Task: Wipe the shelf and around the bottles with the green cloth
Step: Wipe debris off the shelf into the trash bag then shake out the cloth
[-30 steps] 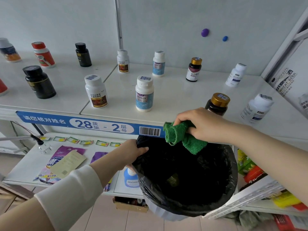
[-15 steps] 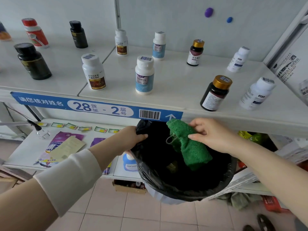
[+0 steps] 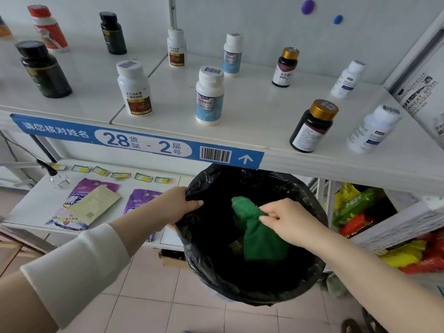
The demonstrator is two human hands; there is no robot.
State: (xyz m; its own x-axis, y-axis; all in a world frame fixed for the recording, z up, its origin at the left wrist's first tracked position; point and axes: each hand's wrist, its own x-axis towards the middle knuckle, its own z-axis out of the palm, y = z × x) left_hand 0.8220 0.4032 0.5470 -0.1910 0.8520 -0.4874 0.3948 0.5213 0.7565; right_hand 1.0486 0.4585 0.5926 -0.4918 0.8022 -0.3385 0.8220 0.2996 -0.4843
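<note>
On shelf [image 3: 252, 111] edge, blue strip [image 3: 134, 140]: "请您核对姓名", "28 货架 - 2 层号", w/ barcode & up arrow. Box [image 3: 418, 97] at right: "WHEAT BEER". Purple pouch [image 3: 79, 195] below: "Laven…".

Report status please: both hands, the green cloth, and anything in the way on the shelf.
Left hand grips bag rim. Right hand pinches cloth, hanging in bag mouth. No hand on shelf; bottles stand scattered on it.
</note>
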